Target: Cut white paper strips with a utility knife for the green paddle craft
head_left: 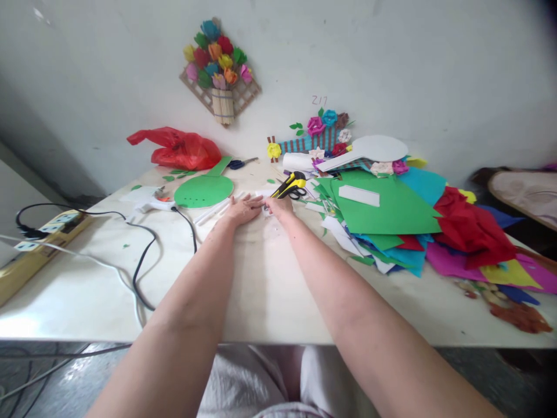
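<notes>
Both my arms reach out over a white table (261, 290). My left hand (242, 209) lies flat on the tabletop with its fingers stretched out towards a small white paper piece (266, 211). My right hand (279, 206) is closed in a pinch on that same small white piece, fingertips meeting those of the left hand. Just beyond my right hand lies a yellow and black utility knife (290, 184) beside black-handled scissors (300, 193). Thin white paper strips (213, 211) lie left of my left hand.
A green paper paddle shape (204, 190), a white glue gun (150, 203) with black cable, a power strip (47, 229), a red plastic bag (178, 150) and blue scissors (239, 164) are at left. A pile of coloured paper sheets (391, 212) covers the right side. Paper flower crafts (220, 64) hang on the wall.
</notes>
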### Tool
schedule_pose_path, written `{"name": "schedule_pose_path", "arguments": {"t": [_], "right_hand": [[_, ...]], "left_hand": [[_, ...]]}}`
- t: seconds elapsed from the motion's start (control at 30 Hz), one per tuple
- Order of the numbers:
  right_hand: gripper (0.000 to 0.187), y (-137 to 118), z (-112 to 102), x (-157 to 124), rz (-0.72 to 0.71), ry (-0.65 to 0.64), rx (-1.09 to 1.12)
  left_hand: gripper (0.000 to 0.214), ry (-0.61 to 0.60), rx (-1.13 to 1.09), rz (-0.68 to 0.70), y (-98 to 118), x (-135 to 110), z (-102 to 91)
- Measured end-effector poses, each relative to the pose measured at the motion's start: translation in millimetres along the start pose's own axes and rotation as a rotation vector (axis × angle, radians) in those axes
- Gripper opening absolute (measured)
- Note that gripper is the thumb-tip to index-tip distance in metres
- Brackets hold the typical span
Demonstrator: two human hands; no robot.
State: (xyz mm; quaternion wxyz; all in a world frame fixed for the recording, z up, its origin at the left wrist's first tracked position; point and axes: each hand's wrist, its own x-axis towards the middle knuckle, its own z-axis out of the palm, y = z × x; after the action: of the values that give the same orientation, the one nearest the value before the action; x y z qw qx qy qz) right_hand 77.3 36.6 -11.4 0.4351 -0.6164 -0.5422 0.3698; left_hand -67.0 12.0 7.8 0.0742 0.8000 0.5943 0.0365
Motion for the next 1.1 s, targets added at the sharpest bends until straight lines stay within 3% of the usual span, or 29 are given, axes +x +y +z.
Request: {"name": "schedule_pose_path", "arguments": {"t": [0.43,1.1], "right_hand": [[0.005,1.3,-0.5,-0.9,-0.051,0.005,0.123],[0.007,0.7,-1.6,-4.2,-0.044,0.006,-0.001]], "left_hand": [[0.05,0.013,-0.018,-0.015,-0.5,0.5,1.2],[0.05,0.005,-0.036,-0.009,-2.5,2.1,2.3]]}}
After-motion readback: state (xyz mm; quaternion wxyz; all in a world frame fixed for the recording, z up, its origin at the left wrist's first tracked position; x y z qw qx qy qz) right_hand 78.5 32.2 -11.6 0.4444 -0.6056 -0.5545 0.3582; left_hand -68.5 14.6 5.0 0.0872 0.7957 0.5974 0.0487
